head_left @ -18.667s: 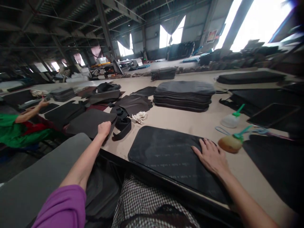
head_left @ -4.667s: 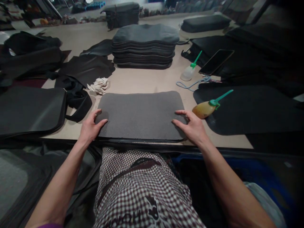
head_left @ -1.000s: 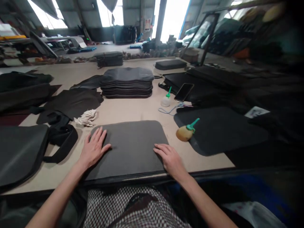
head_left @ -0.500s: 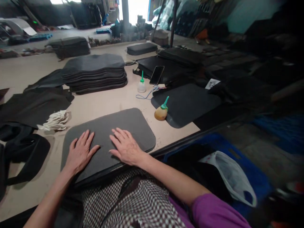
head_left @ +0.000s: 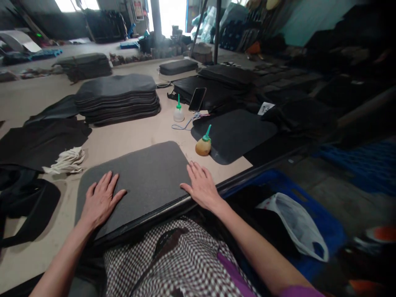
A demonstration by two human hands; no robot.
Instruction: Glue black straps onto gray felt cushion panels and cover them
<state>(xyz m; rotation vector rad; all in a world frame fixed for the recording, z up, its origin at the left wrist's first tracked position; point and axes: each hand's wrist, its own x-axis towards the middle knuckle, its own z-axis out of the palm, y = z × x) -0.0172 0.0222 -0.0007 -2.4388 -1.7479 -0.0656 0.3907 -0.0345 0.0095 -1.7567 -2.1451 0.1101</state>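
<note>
1. From my remote place I see one dark grey panel [head_left: 142,177], oblong in shape, with a plain and matte upper face.
2. It lies flat on the beige table [head_left: 123,136], and its grey face is turned up.
3. Its two far corners are rounded; the near corners are mostly hidden, so I cannot tell their form.
4. Its long near side follows the front edge of the table, just beside it.
5. Along this side a thin black border shows; I cannot tell how many layers are underneath.
</note>
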